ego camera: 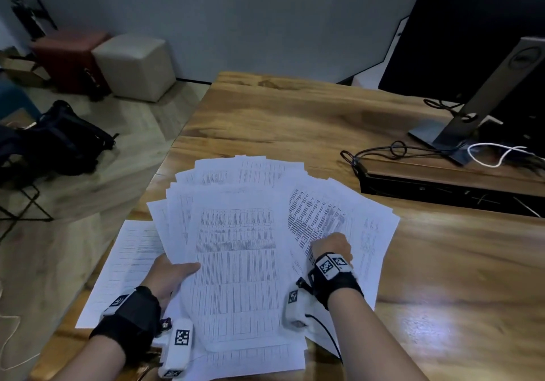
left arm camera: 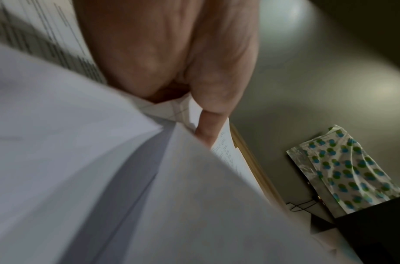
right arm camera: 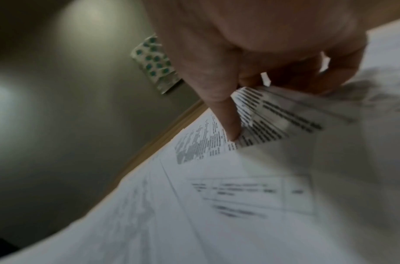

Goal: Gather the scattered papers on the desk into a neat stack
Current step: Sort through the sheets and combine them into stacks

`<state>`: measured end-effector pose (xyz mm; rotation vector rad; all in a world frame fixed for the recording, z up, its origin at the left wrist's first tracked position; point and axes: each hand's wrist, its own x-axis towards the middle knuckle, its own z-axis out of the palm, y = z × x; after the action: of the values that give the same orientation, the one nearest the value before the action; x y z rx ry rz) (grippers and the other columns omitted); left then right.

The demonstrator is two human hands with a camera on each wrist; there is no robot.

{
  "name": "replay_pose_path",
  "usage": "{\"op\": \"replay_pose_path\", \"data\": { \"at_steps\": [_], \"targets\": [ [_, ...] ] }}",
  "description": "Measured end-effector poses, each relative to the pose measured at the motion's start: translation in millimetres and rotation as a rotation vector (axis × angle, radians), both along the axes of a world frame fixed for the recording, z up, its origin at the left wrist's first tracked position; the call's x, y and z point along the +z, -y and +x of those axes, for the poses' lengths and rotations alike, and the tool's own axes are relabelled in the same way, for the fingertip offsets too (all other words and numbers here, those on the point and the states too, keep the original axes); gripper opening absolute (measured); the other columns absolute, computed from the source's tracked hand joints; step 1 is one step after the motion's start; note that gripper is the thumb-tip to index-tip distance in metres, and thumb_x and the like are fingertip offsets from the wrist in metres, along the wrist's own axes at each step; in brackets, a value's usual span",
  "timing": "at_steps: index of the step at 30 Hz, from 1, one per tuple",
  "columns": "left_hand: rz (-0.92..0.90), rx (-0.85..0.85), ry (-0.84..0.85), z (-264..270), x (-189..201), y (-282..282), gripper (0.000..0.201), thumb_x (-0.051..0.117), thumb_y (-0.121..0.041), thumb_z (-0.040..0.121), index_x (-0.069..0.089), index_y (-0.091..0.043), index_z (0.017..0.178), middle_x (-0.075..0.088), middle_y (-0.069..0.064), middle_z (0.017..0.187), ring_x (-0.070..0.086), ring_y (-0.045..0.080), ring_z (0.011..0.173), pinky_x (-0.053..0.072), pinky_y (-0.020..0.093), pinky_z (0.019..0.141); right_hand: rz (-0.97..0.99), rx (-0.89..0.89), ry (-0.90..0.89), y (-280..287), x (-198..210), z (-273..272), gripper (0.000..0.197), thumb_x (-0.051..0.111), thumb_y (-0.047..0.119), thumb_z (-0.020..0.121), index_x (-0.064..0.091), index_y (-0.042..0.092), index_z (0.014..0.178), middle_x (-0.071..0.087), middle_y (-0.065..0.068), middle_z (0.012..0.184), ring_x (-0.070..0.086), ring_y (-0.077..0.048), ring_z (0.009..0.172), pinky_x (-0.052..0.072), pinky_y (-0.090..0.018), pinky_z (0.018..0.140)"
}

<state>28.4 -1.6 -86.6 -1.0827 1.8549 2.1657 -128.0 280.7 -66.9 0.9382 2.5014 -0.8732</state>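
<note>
Wood desk (ego camera: pixel 295 121) fills your view, floor at 9 o'clock, grey wall behind. The papers (ego camera: pixel 236 251) lie fanned across the near-centre of the desk, overlapping, edges not squared; printed tables face up. One sheet (ego camera: pixel 124 265) sticks out at 8 o'clock, partly under the fan, hanging over the desk's left edge.

Your left hand (ego camera: pixel 169 274) grips the fan's left edge at approx 7 o'clock: thumb on top of the top sheet, fingers underneath. Left wrist cam shows the thumb (left arm camera: pixel 208 128) tucked between sheets. Your right hand (ego camera: pixel 331 246) sits on the right part of the fan at approx 4 o'clock, fingers curled down onto a text page. Right wrist cam shows one finger (right arm camera: pixel 226 114) pressing its tip into the page, the others bent over lifted sheet edges; can't tell if they pinch any.

Further out: monitor stand (ego camera: pixel 472 109) and cables (ego camera: pixel 398 150) at 2 o'clock, well apart from the papers. Two cube stools (ego camera: pixel 132 65) and a dark bag (ego camera: pixel 59 142) on the floor at 10 o'clock.
</note>
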Motion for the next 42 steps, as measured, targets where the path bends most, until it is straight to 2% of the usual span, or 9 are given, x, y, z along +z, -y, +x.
{"op": "replay_pose_path", "data": {
  "at_steps": [4, 6, 8, 10, 19, 24, 27, 38, 42],
  "targets": [
    [0.007, 0.000, 0.006, -2, 1, 1, 0.039, 0.067, 0.006, 0.089, 0.065, -0.007, 0.126, 0.073, 0.015, 0.121, 0.067, 0.038, 0.113, 0.047, 0.058, 0.105, -0.029, -0.029, -0.111, -13, -1, -3, 0.036, 0.060, 0.005, 0.088, 0.038, 0.012, 0.061, 0.053, -0.010, 0.078, 0.052, -0.025, 0.070, 0.041, -0.028, 0.062],
    [0.010, 0.003, 0.016, -3, 1, 1, 0.038, 0.066, 0.009, 0.089, 0.065, -0.003, 0.125, 0.072, 0.019, 0.120, 0.067, 0.040, 0.111, 0.047, 0.059, 0.104, 0.038, -0.022, -0.128, -27, 2, -3, 0.022, 0.060, 0.003, 0.090, 0.051, 0.007, 0.070, 0.059, -0.016, 0.085, 0.058, -0.030, 0.078, 0.043, -0.031, 0.063],
    [0.010, 0.002, 0.029, -4, 3, 1, 0.037, 0.065, 0.010, 0.089, 0.065, -0.002, 0.124, 0.072, 0.020, 0.119, 0.067, 0.041, 0.110, 0.048, 0.059, 0.102, 0.117, 0.004, -0.090, -40, 4, -3, 0.007, 0.059, 0.005, 0.092, 0.065, 0.004, 0.095, 0.057, -0.021, 0.118, 0.054, -0.037, 0.111, 0.048, -0.040, 0.080],
    [0.007, 0.000, 0.037, -4, 3, 1, 0.037, 0.065, 0.010, 0.089, 0.065, -0.002, 0.125, 0.072, 0.020, 0.118, 0.067, 0.042, 0.111, 0.048, 0.059, 0.102, 0.205, 0.046, -0.013, -45, 4, 0, 0.021, 0.061, 0.008, 0.091, 0.065, 0.004, 0.111, 0.041, -0.020, 0.137, 0.040, -0.037, 0.127, 0.044, -0.044, 0.097],
    [0.008, 0.000, 0.057, -4, 5, 1, 0.038, 0.065, 0.008, 0.089, 0.064, -0.003, 0.126, 0.072, 0.021, 0.120, 0.067, 0.042, 0.110, 0.047, 0.061, 0.103, -0.046, -0.114, -0.123, -44, 10, -7, 0.057, 0.055, -0.002, 0.093, 0.029, 0.002, 0.143, 0.056, -0.029, 0.128, 0.057, -0.043, 0.115, 0.050, -0.048, 0.090],
    [0.010, -0.011, 0.068, -5, 5, 2, 0.039, 0.066, 0.007, 0.089, 0.064, -0.003, 0.127, 0.073, 0.020, 0.120, 0.068, 0.042, 0.110, 0.047, 0.061, 0.103, -0.025, -0.207, -0.088, -82, 1, -9, 0.024, 0.057, -0.001, 0.091, 0.060, -0.012, 0.112, 0.064, -0.027, 0.112, 0.063, -0.042, 0.103, 0.052, -0.039, 0.074],
    [0.015, -0.010, 0.070, -5, 5, 2, 0.039, 0.065, 0.008, 0.089, 0.064, -0.003, 0.127, 0.072, 0.020, 0.120, 0.068, 0.041, 0.109, 0.048, 0.060, 0.102, 0.093, -0.161, -0.071, -90, -10, -1, 0.019, 0.061, 0.008, 0.083, 0.065, -0.001, 0.100, 0.064, -0.023, 0.114, 0.060, -0.042, 0.105, 0.053, -0.046, 0.088],
    [0.031, 0.005, 0.068, -4, 6, -1, 0.040, 0.065, 0.010, 0.088, 0.064, -0.002, 0.126, 0.071, 0.021, 0.122, 0.068, 0.042, 0.110, 0.048, 0.061, 0.102, 0.140, -0.154, -0.033, -67, 2, -2, 0.059, 0.068, 0.005, 0.085, 0.041, 0.001, 0.138, 0.036, -0.029, 0.141, 0.040, -0.043, 0.129, 0.038, -0.052, 0.104],
    [0.037, 0.014, 0.060, -3, 9, -3, 0.040, 0.064, 0.010, 0.089, 0.063, 0.000, 0.128, 0.070, 0.022, 0.124, 0.067, 0.041, 0.111, 0.048, 0.059, 0.103, 0.065, -0.196, -0.069, -64, 1, -1, 0.054, 0.068, 0.007, 0.087, 0.040, -0.001, 0.133, 0.050, -0.028, 0.133, 0.049, -0.043, 0.123, 0.043, -0.048, 0.099]
  ]
}}
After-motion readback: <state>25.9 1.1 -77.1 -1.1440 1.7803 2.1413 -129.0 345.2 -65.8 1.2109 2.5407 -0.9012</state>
